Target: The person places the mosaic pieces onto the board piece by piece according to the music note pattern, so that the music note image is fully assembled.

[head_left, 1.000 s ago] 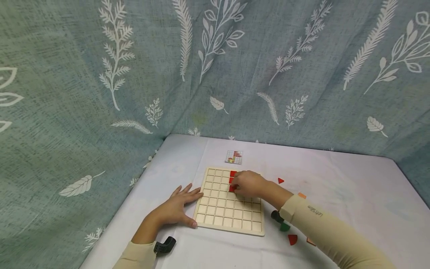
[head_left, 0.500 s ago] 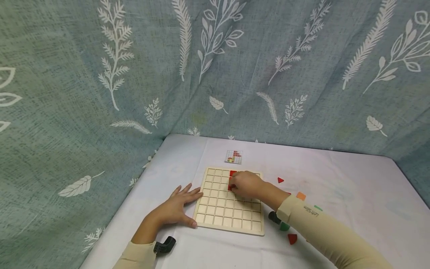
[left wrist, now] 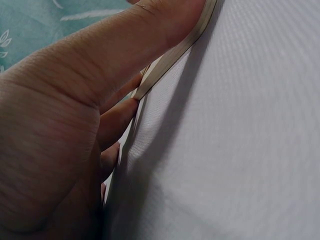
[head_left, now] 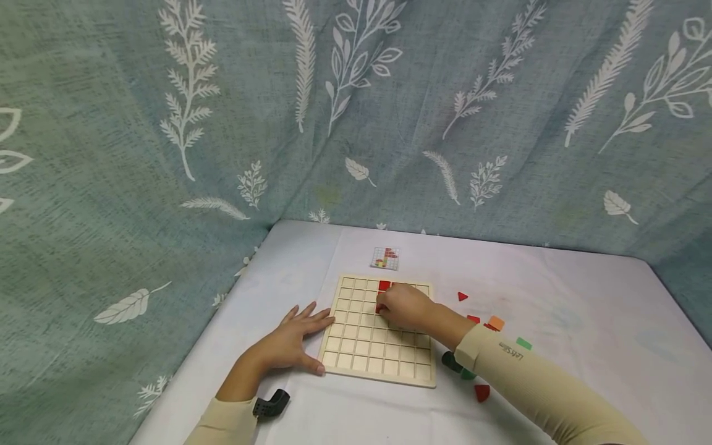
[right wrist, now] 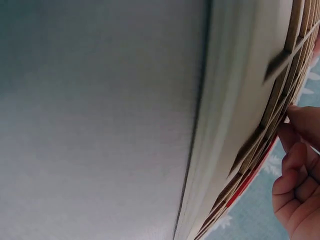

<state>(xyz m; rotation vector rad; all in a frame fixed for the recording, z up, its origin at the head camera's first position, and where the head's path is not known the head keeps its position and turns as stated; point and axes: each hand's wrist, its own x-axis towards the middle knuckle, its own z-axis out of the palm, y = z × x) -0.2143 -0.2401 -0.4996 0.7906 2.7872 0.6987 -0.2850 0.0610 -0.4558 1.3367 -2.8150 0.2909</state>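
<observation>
A light wooden grid board [head_left: 361, 350] lies on the white tabletop. My left hand [head_left: 288, 343] has its fingers spread along the board's left side, the thumb at the near left corner; in the left wrist view the thumb [left wrist: 150, 30] lies along the wooden edge. My right hand [head_left: 408, 306] is over the board's upper middle, with curled fingers pinching a red tile [head_left: 378, 309] at a grid cell. Another red square tile [head_left: 384, 285] sits in the top row, and more red shows partly behind the hand. In the right wrist view thumb and forefinger [right wrist: 295, 117] meet at the grid.
Behind the board lies a small pattern card [head_left: 385, 258]. Loose pieces lie to the right: a red triangle [head_left: 462, 296], an orange piece [head_left: 496, 323], green pieces [head_left: 524, 343] and a red quarter-round [head_left: 482, 392]. The right sleeve [head_left: 534, 377] passes close by them.
My right hand and forearm have shifted slightly left, with the red tile at the fingertips. More loose pieces beside the sleeve have come into sight. The left hand has stayed at the board's edge.
</observation>
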